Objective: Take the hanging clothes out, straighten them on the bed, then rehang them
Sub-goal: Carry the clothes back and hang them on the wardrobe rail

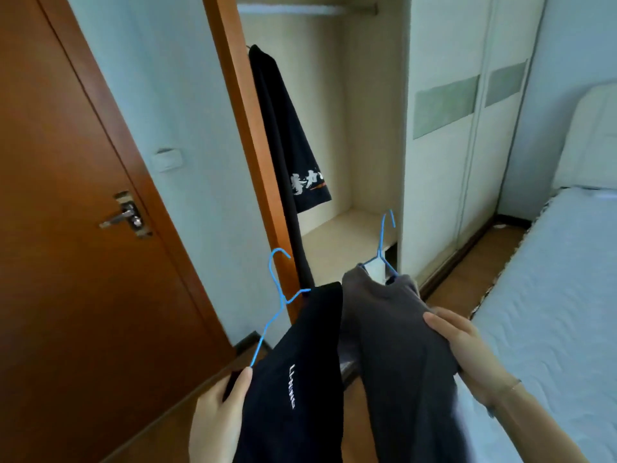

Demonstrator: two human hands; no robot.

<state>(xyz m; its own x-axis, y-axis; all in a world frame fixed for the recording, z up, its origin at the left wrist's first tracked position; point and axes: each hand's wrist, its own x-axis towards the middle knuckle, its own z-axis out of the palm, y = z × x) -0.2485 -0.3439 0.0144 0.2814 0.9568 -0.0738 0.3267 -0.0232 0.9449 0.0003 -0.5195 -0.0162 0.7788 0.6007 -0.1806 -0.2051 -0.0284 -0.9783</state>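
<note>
My left hand (218,409) grips a black garment (300,369) with small white lettering, hung askew on a blue wire hanger (277,295). My right hand (467,345) grips a grey garment (394,335) on a second blue hanger (384,242). Both garments are held in front of the open wardrobe (347,135). Another black garment (287,135) with white printed characters still hangs inside at the left, below the rail (300,9). The bed (551,295) with its pale blue sheet lies to my right.
A brown wooden door (66,195) with a metal handle (125,215) stands at the left. A light switch (167,159) is on the wall beside it. White sliding wardrobe doors (467,128) are shut to the right. A white headboard (591,142) stands behind the bed.
</note>
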